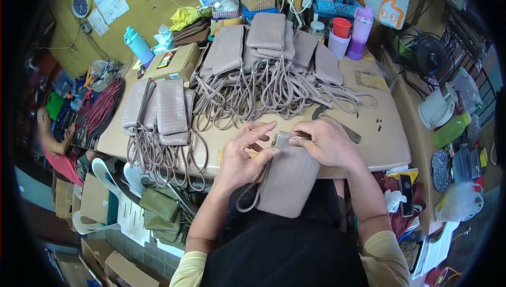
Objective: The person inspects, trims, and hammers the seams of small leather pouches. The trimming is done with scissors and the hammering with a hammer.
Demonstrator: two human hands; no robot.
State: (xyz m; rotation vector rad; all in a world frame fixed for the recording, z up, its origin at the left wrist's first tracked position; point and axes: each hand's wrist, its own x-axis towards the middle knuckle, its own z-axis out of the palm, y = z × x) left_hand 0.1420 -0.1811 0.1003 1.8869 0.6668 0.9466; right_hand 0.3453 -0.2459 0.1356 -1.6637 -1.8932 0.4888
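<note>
A taupe woven-texture wristlet pouch (289, 179) hangs in front of my lap, slightly tilted, its strap loop dangling on the left side. My right hand (332, 142) pinches its top right corner, where a small dark brown edge shows between the fingers; I cannot make out what that is. Beside the top left corner is my left hand (245, 155), fingers apart and curved, the thumb tip at the pouch's edge near the zipper end. Behind my hands, a large pile of similar taupe pouches (226, 49) lies on the table with straps toward me.
A smaller stack of woven pouches (172, 107) sits at the table's left, near a cardboard box (174, 63). A flat tool (342, 128) lies behind my right hand. Bottles and baskets line the back. Green pouches (161, 208) rest on a white chair (129, 213). Another person (63, 152) is at far left.
</note>
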